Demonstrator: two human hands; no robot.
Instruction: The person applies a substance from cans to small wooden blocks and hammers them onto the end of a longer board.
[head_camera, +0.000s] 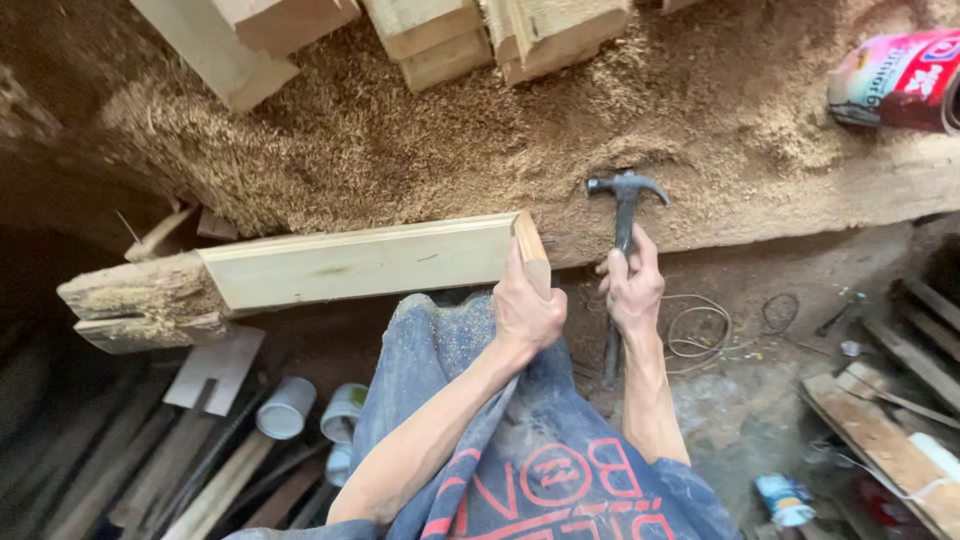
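Observation:
My left hand (525, 305) grips the right end of a pale planed wooden board (360, 262) where a short end piece (532, 250) meets it at a corner. The board lies across a rough sawdust-covered bench (700, 215), its left part resting on a weathered plank (135, 292). My right hand (632, 288) is wrapped around the handle of a black claw hammer (626, 192), whose head points up just right of the board's corner. My blue dusty trousers and a printed cloth fill the bottom centre.
Thick sawdust (400, 140) covers the bench, with timber blocks (440, 35) along the far edge. A red and white sack (895, 80) lies top right. Below are coiled wire (700, 330), white cans (290, 405), a small blue can (785, 498) and scrap planks (880, 430).

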